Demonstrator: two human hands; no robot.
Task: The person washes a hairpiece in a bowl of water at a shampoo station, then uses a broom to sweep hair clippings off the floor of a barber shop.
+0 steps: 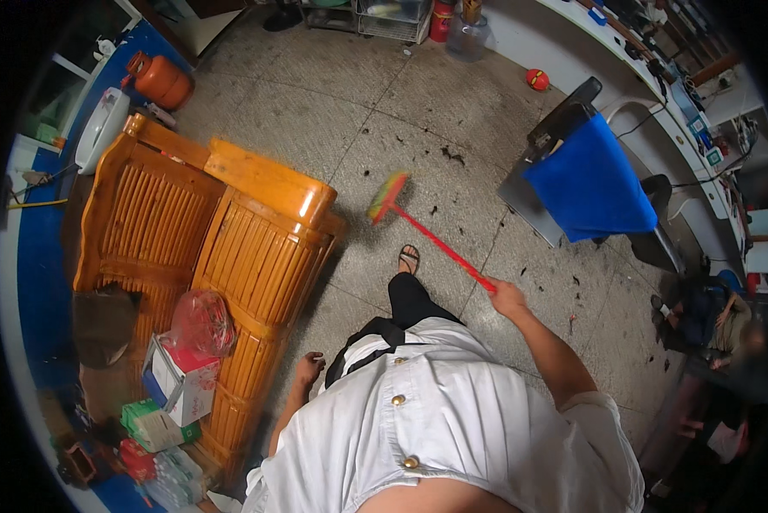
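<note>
My right hand (508, 299) is closed around the end of a red broom handle (444, 246). The handle slants away to the left, down to the broom head (389, 198), whose yellow-green bristles are slightly blurred near the floor. Dark scraps of debris (452, 156) lie scattered on the floor beyond the broom and to its right. At my left side hangs my left hand (310, 368), its fingers loosely bent and apart, with nothing seen in them. It is nearest to the wooden bench.
The wooden bench (260, 248) on the left carries boxes and bags. An orange gas cylinder (163, 81) stands behind it. To the right is a chair with a blue cloth (593, 175); a red ball (537, 79) lies beyond. Another person (709, 316) sits at far right.
</note>
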